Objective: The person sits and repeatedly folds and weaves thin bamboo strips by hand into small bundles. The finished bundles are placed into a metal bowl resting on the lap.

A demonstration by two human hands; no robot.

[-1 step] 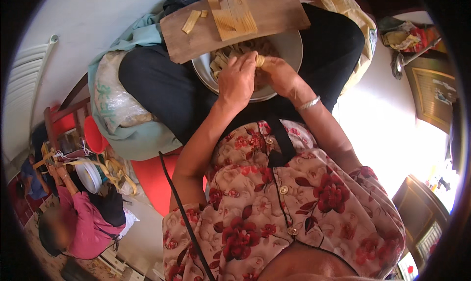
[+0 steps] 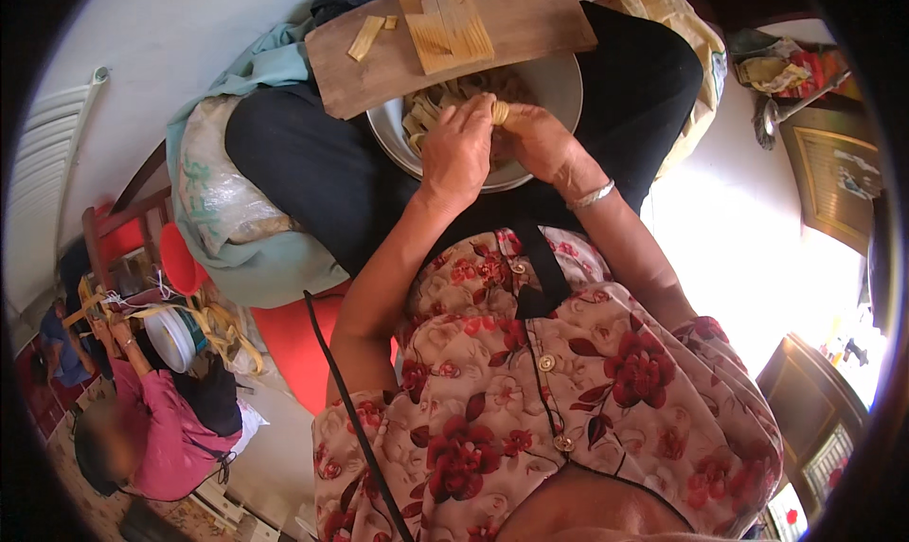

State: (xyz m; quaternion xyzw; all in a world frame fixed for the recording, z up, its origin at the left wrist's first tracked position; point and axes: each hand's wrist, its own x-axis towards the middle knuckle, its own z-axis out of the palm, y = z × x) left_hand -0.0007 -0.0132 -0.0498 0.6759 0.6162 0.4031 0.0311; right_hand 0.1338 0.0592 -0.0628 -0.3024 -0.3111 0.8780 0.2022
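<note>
A small yellow coil (image 2: 500, 113) sits above the round silver bowl (image 2: 568, 86) of flat strips (image 2: 418, 118), and going left to right, the left hand (image 2: 457, 152) curls in close, though I can't tell if it grips anything, then comes the coil, then the right hand (image 2: 543, 144), closed on it.

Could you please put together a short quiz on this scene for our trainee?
1. True or false: the block sits on the board.
2. Which of the camera wearer's wrists bears the bracelet? A. left; B. right; C. both.
3. Fill in: the wearer's left hand and right hand come together above the ____.

Key: 1. True. 2. B. 3. Bowl.
</note>
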